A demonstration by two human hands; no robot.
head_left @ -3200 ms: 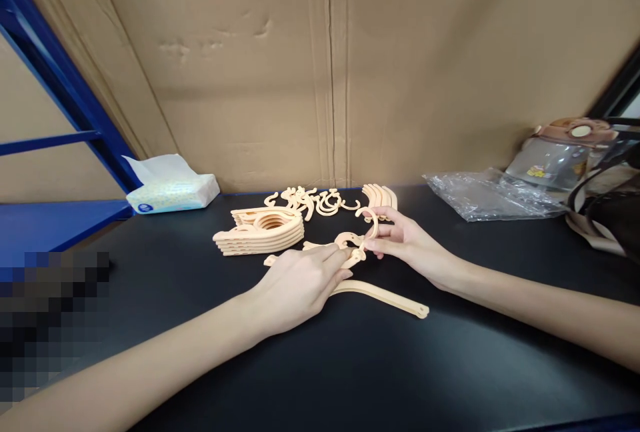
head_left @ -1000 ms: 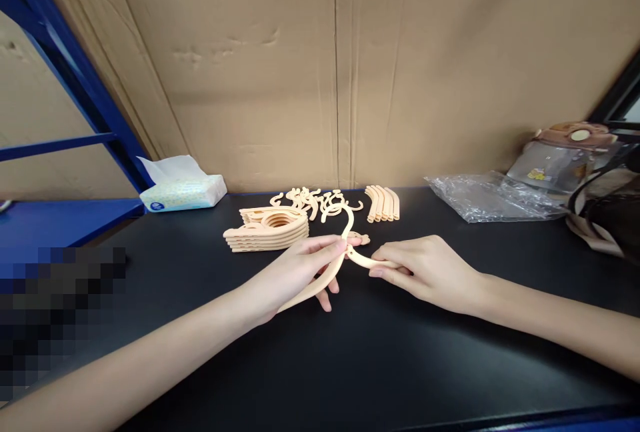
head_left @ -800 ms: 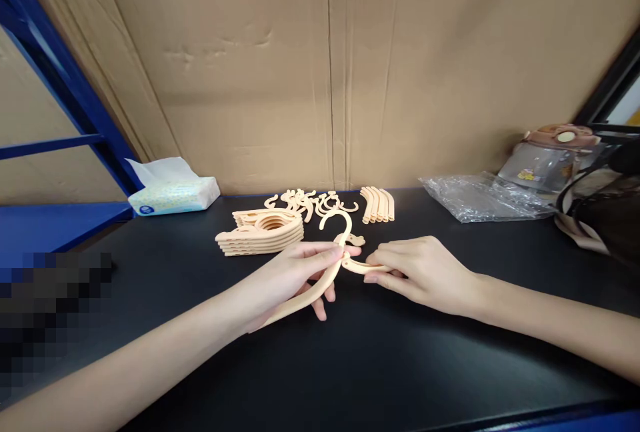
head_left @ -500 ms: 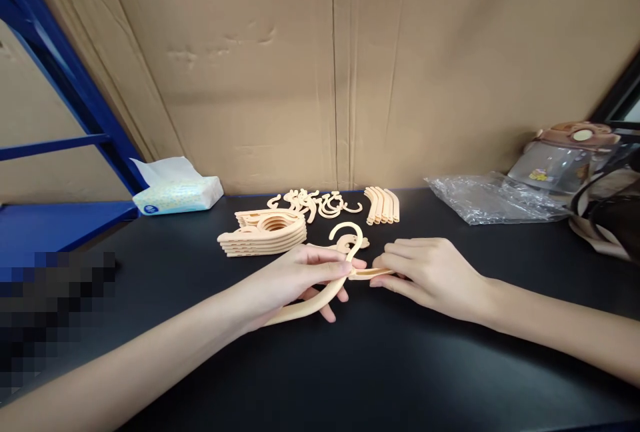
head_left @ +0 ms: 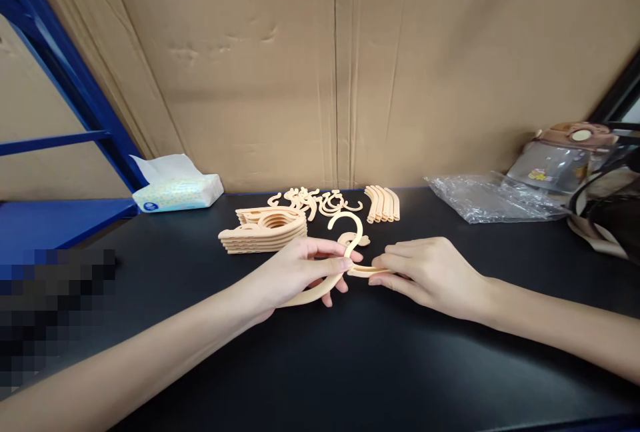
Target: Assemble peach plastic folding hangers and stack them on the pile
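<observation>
A cream plastic hanger piece (head_left: 315, 293) with an upright curved hook (head_left: 356, 225) is pinched in my left hand (head_left: 300, 271), near where the hook meets the arm. My right hand (head_left: 433, 277) grips the outer end of a grooved cream arm (head_left: 363, 271), whose inner end meets the hook's base at my left fingertips. Under my left palm the other arm curves toward me, its far end partly hidden. Just behind the hook lies a small cream part (head_left: 361, 240). A stack of cream hanger pieces (head_left: 265, 240) sits beyond my left hand.
Loose cream hooks (head_left: 333, 204) and a row of curved cream arms (head_left: 384, 205) lie at the back of the black table (head_left: 380, 372). Tissues (head_left: 180, 192) stand back left. A clear plastic bag (head_left: 495, 199), a bottle (head_left: 545, 167) and a dark bag (head_left: 613, 212) are at right.
My left hand has shifted slightly up with the hanger piece, and its lower arm sits a little higher. My right hand has barely moved and keeps its grip.
</observation>
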